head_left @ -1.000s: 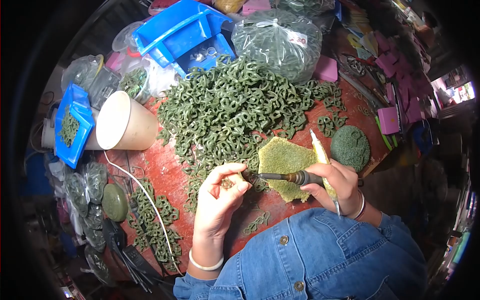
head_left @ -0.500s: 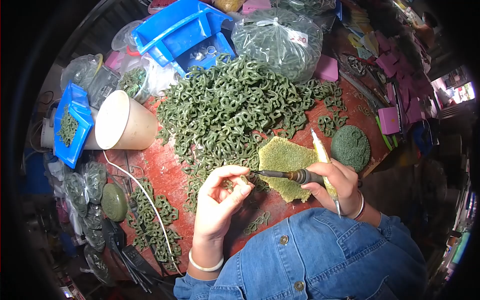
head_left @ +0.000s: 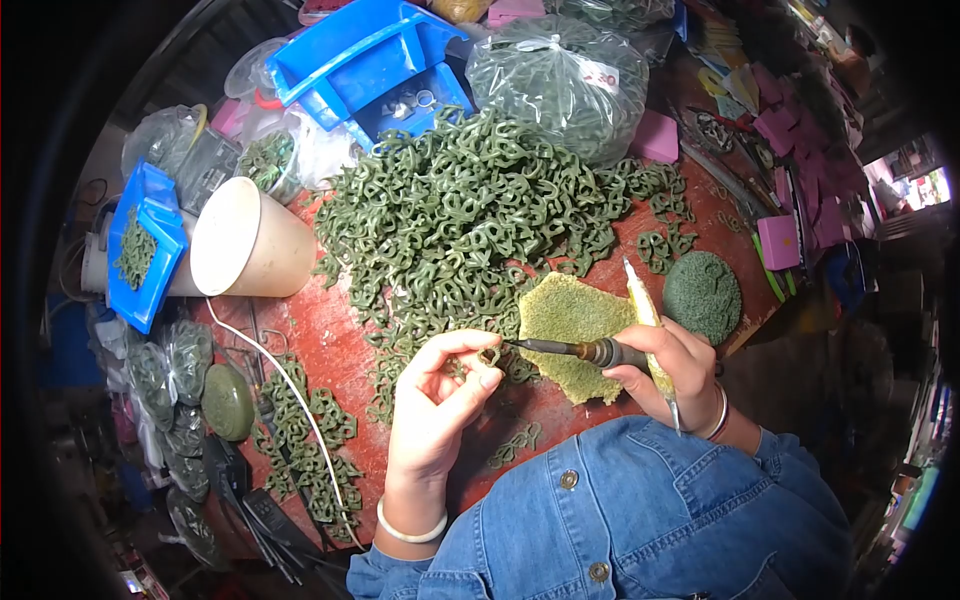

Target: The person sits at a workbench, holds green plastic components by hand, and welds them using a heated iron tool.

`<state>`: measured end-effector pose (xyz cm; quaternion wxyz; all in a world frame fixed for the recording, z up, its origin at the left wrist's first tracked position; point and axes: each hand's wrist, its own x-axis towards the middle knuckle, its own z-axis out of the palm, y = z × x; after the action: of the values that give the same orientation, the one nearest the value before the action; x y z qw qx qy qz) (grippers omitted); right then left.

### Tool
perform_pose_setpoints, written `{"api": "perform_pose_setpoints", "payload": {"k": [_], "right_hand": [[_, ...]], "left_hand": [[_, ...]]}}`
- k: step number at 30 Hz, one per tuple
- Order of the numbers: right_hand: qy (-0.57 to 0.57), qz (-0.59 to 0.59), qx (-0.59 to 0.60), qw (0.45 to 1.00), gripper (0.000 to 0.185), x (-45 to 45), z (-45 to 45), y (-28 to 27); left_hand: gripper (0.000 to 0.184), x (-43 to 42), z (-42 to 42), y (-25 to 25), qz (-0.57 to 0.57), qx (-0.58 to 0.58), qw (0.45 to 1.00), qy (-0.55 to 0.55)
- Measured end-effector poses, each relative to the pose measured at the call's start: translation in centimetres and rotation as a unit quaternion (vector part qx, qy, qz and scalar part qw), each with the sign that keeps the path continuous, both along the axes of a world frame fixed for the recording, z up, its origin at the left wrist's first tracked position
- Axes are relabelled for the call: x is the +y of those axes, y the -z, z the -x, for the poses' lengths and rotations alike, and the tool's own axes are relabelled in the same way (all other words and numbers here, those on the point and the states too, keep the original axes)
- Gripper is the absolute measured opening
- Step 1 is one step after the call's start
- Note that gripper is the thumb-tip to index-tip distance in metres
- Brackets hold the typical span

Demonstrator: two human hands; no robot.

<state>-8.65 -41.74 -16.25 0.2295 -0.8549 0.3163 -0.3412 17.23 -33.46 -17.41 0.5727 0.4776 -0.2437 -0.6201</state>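
My left hand [head_left: 440, 390] pinches a small green openwork wax-like piece [head_left: 490, 356] between thumb and fingertips. A soldering iron [head_left: 605, 352] with a dark, thin tip lies in my right hand [head_left: 672, 372], pointing left. Its tip is right at the small piece; whether they touch, I cannot tell. The same right hand also grips a yellow-handled pointed tool [head_left: 650, 330], which stands across the iron. Beneath the iron lies a yellow-green textured pad [head_left: 568, 310]. Beyond my hands spreads a large heap of green openwork pieces [head_left: 470, 200].
A white cup [head_left: 255, 240] stands left of the heap, beside a small blue tray [head_left: 148, 250]. Behind are a blue bin [head_left: 370, 60] and a filled plastic bag [head_left: 555, 95]. A round dark green pad [head_left: 702, 297] is at right. A white cord [head_left: 290, 385] crosses the red table [head_left: 325, 335].
The small piece in my left hand has turned slightly, so its opening shows more. My right hand and both tools have hardly moved.
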Motion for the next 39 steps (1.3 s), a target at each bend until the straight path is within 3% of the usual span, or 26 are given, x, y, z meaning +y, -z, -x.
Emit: {"api": "perform_pose_setpoints", "payload": {"k": [39], "right_hand": [[0.004,0.007,0.020,1.000,0.036,0.0,1.0,-1.3]], "left_hand": [[0.041,0.0,0.0,-0.3,-0.005,0.007,1.000,0.008]]}}
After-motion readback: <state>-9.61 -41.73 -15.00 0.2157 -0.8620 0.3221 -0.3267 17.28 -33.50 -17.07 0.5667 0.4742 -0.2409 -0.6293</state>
